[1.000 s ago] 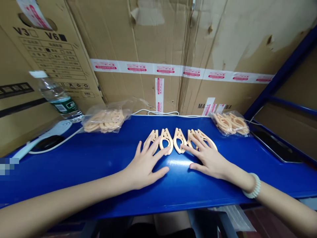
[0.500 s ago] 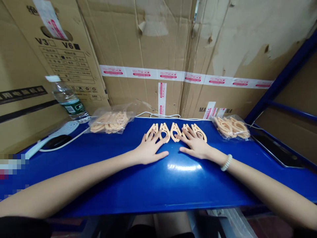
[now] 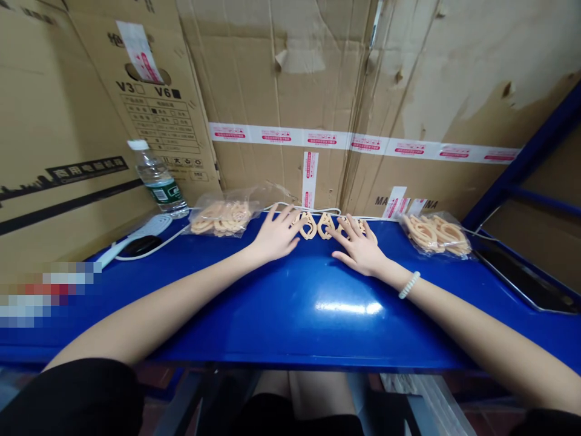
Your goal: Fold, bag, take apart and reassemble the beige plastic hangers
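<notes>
Seems to have only the peach loop-shaped pieces (image 3: 313, 225) laid out in a row at the blue table's (image 3: 272, 315) back, with others left in clear bags (image 3: 220, 218) on either side. Covers the row's ends with left hand (image 3: 275, 236) and right hand (image 3: 364, 253), fingers spread, contact impossible to tell. Aims the middle pieces' narrow ends toward the cardboard (image 3: 254, 169), long axes roughly front to back.

One head-worn camera looks forward and down over the near edge of the surface (image 3: 272, 318). The legs (image 3: 313, 390) show at the bottom, the left hand (image 3: 276, 235) and right hand (image 3: 364, 251) mid-frame on outstretched arms, and the cardboard (image 3: 263, 85), faced nearly head-on, fills the top. The wide view spans the bottle (image 3: 160, 184) at left and the post (image 3: 544, 139) at right, near enough that the V6 print (image 3: 164, 92) reads clearly.
</notes>
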`<state>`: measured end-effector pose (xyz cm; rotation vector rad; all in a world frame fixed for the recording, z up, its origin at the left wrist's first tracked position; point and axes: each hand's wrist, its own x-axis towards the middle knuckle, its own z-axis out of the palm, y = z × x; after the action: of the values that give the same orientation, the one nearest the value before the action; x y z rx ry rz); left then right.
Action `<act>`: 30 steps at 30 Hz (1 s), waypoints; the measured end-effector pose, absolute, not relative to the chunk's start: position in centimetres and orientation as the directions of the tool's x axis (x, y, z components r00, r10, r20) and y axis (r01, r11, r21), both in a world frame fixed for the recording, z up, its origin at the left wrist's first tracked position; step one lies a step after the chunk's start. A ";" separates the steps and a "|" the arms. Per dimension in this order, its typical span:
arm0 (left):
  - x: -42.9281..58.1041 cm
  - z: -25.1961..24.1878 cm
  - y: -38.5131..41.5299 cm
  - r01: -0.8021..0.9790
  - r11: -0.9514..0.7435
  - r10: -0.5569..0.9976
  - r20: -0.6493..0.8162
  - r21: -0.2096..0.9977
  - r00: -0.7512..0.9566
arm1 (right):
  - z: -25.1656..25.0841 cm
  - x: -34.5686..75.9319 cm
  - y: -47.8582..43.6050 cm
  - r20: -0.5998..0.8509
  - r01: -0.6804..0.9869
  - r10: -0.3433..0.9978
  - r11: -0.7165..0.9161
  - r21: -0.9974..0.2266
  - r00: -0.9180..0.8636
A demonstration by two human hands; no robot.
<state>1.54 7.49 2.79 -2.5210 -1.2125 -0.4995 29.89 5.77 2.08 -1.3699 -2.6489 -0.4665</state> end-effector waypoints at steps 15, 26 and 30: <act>-2.4 2.6 6.6 0.753 -0.630 0.489 0.656 -0.190 0.574 | 2.8 31.1 3.4 0.450 0.763 0.698 0.644 -0.056 -0.557; 0.8 1.2 -1.0 0.068 -0.997 0.041 0.530 -0.031 0.847 | 4.5 32.5 3.0 0.613 0.552 0.763 0.607 -0.572 -0.205; 0.6 1.9 -1.0 0.018 -0.990 0.096 0.578 0.139 0.810 | 4.6 31.2 2.1 0.466 0.531 0.642 0.766 -0.362 -0.609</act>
<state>0.59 -1.04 1.94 -3.1091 -0.0991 -1.0045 31.21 2.13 4.64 -0.8745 -2.3724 0.2495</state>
